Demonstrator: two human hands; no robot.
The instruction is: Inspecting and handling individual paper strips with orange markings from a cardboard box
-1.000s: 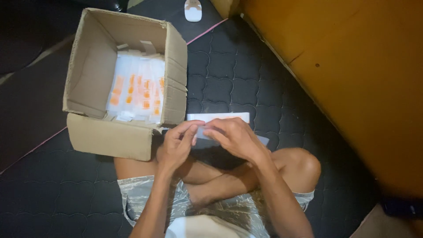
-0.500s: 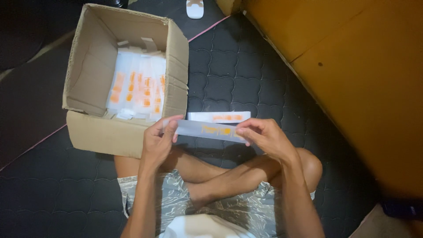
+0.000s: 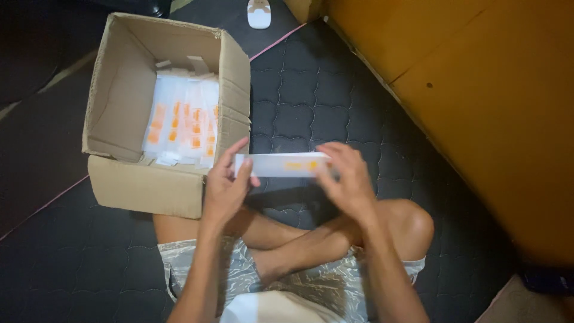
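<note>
A person seated cross-legged on the floor holds 1 long white carton (image 3: 286,165) level, its long axis running left to right; left hand (image 3: 224,188) pinches one end, right hand (image 3: 350,179) the other; the open cardboard box (image 3: 143,185) sits nearer the left.

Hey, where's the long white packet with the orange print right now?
In the head view, the long white packet sits mid-frame, held level between the left hand and right hand, just right of the open cardboard box.

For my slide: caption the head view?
Both hands, left hand and right hand, hold a white carton beside an open cardboard box.
</note>
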